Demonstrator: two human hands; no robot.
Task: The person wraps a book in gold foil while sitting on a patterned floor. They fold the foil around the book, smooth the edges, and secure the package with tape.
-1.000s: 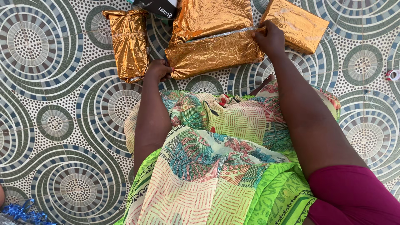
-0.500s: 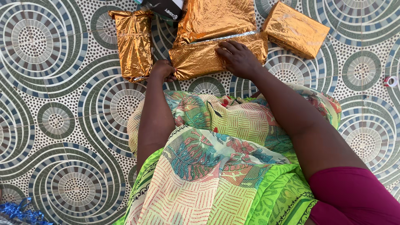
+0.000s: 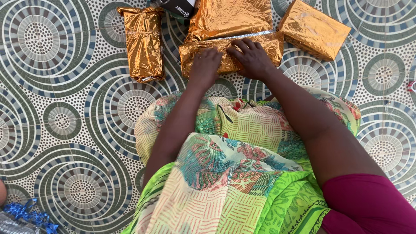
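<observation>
Gold foil parcel (image 3: 268,45) lies on the tiled floor (image 3: 65,86), far of the lap, both hands flat on it. Left hand (image 3: 205,65) presses palm down on its left half, fingers spread, gripping nothing. Right hand (image 3: 253,58) likewise flat, fingers splayed over the middle. Looks like the smoothing or holding-down step of wrapping; next move likely needs the seam edge held and fixed. Silver foil edge (image 3: 242,36) runs along the far side. Far behind, a larger gold packet (image 3: 234,17); left, a long upright gold bundle (image 3: 143,43); right, a tilted gold box (image 3: 314,29). Black package (image 3: 177,6) at far edge. Blue ribbon (image 3: 30,214) near left.
</observation>
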